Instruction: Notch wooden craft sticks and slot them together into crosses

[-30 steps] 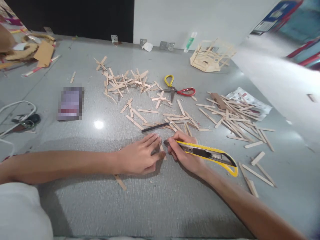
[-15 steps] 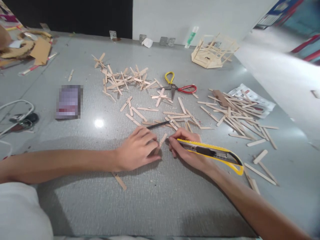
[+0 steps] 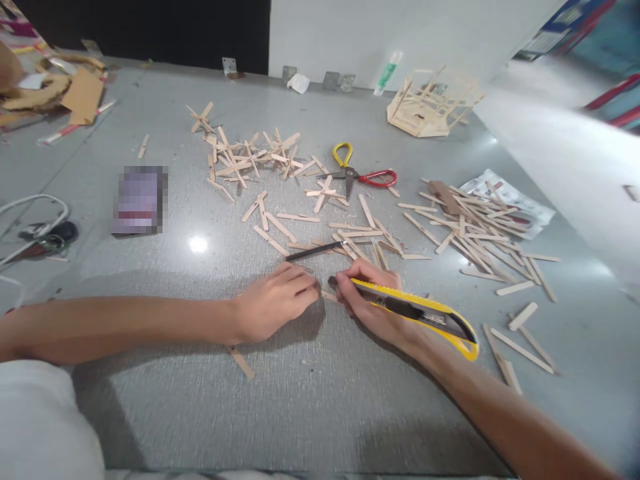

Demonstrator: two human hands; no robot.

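Observation:
My right hand [image 3: 367,297] grips a yellow utility knife [image 3: 420,313] near its tip, with the blade end pointing left and down at the grey floor. My left hand [image 3: 275,303] lies flat beside it, fingers pressing a short wooden stick [image 3: 327,295] whose end shows between the two hands. The knife tip sits at that stick. A black pencil [image 3: 315,251] lies just beyond my left fingers.
Loose wooden sticks lie scattered ahead [image 3: 250,160] and in a pile at right [image 3: 480,230] on a printed sheet. Yellow-and-red scissors [image 3: 360,175], a stick-built frame [image 3: 430,107], a glue tube [image 3: 389,72], cardboard scraps [image 3: 55,93] and a white cable [image 3: 30,227] surround them.
The stick, tilted up between my fingers half a second ago, now lies flat under my left fingertips. The knife tip has moved onto it.

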